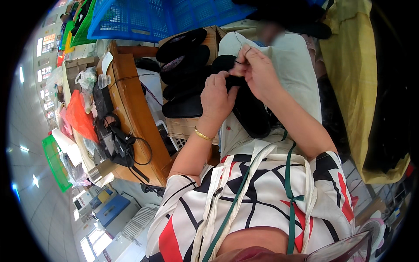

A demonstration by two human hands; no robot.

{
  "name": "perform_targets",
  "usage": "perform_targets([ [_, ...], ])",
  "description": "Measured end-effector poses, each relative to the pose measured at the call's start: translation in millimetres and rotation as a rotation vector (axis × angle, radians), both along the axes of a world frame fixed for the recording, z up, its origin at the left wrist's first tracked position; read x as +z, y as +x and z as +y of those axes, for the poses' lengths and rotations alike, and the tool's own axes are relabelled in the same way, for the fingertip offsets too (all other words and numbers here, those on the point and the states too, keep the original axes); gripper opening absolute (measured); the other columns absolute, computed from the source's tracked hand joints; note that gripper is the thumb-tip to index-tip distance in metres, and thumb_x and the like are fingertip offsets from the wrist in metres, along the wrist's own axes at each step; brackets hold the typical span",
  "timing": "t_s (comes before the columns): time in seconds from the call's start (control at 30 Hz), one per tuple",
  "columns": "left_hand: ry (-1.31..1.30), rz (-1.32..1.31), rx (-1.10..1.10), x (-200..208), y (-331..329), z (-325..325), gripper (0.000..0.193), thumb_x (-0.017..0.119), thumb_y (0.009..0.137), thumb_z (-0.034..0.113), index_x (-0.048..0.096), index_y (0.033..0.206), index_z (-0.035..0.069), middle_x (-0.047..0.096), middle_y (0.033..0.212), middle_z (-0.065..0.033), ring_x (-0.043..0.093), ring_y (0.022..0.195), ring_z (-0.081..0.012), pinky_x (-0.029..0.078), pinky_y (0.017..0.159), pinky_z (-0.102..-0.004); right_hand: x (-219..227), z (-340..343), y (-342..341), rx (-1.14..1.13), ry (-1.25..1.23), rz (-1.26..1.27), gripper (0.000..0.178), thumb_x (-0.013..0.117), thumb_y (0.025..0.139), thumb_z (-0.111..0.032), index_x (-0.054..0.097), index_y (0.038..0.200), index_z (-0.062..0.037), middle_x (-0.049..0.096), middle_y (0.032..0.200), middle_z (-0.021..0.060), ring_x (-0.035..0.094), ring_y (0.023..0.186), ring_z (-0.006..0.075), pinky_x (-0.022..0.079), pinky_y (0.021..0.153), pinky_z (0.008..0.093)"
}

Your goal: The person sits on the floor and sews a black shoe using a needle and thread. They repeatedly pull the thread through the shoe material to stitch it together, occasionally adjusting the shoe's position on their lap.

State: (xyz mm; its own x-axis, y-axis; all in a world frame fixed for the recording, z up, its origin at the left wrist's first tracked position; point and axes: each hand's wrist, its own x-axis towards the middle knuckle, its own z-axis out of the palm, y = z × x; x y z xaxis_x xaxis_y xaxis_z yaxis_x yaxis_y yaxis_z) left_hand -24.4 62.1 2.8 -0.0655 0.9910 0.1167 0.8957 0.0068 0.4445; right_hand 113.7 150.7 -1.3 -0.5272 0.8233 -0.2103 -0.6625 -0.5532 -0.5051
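Over my lap lies a black cloth shoe [252, 115] with its upper end between my hands; another rounded black piece [224, 63] shows just above my fingers. My left hand [216, 97] is closed on the shoe's edge, thumb and fingers pinched together, a gold bangle at the wrist. Close beside it, my right hand [258, 70] is raised with thumb and fingers pinching a dark thread [238, 43], which loops up above the fingertips. Whether a needle is in the pinch is too small to tell. A pale cloth [288, 56] spreads beneath on my lap.
Several black shoes [185, 63] are stacked on a cardboard box [185, 126] left of my hands. Beyond stands a blue plastic crate [131, 22]. A wooden table [135, 113] at the left bears bags and a black strap. A yellow sack [353, 87] hangs at the right.
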Motion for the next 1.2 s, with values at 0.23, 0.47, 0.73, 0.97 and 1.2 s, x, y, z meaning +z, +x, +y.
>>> perform_targets([
  [0.23,0.029,-0.031,-0.039,-8.9,-1.4,-3.2,0.038,0.073,0.080,0.015,0.056,0.114,0.009,0.060,0.100,-0.0130,0.060,0.095,-0.0349,0.052,0.075,-0.0420,35.3,-40.4,26.4,-0.133,0.111,-0.236,0.017,0.047,0.098,-0.009,0.050,0.082,-0.0068,0.045,0.074,0.0009,0.036,0.059,0.0098,0.042,0.069,0.0290],
  [0.47,0.266,0.231,-0.197,-11.2,-22.9,12.2,0.033,0.067,0.084,0.021,0.060,0.114,0.010,0.063,0.096,-0.0090,0.064,0.091,-0.0308,0.055,0.068,-0.0397,65.4,-54.2,8.4,-0.185,0.774,-0.427,0.025,0.054,0.102,-0.014,0.052,0.079,-0.0037,0.051,0.078,0.0017,0.046,0.071,0.0115,0.041,0.065,0.0263],
  [0.73,0.198,0.209,-0.649,41.0,13.5,35.0,0.026,0.065,0.079,0.010,0.060,0.105,0.008,0.064,0.092,-0.0078,0.065,0.085,-0.0266,0.055,0.066,-0.0376,80.2,-74.5,69.1,-0.178,0.623,-0.305,0.025,0.045,0.107,-0.019,0.050,0.086,-0.0055,0.048,0.077,-0.0014,0.041,0.068,0.0077,0.038,0.063,0.0230],
  [0.97,0.022,0.129,-0.636,-4.0,47.7,-19.9,0.013,0.060,0.087,0.017,0.054,0.097,0.011,0.058,0.080,-0.0087,0.063,0.077,-0.0300,0.053,0.062,-0.0413,52.6,-129.3,88.6,-0.179,0.585,-0.489,0.030,0.046,0.107,-0.022,0.050,0.084,-0.0043,0.047,0.077,-0.0010,0.042,0.069,0.0083,0.039,0.064,0.0233],
  [1.2,0.168,-0.029,-0.610,-18.0,48.7,-24.5,0.025,0.060,0.086,0.019,0.058,0.110,0.011,0.064,0.088,-0.0100,0.065,0.079,-0.0318,0.054,0.065,-0.0417,69.4,-150.9,86.4,-0.260,0.903,-0.792,0.030,0.054,0.102,-0.014,0.048,0.076,-0.0005,0.044,0.068,0.0107,0.045,0.063,0.0244,0.041,0.060,0.0345],
])
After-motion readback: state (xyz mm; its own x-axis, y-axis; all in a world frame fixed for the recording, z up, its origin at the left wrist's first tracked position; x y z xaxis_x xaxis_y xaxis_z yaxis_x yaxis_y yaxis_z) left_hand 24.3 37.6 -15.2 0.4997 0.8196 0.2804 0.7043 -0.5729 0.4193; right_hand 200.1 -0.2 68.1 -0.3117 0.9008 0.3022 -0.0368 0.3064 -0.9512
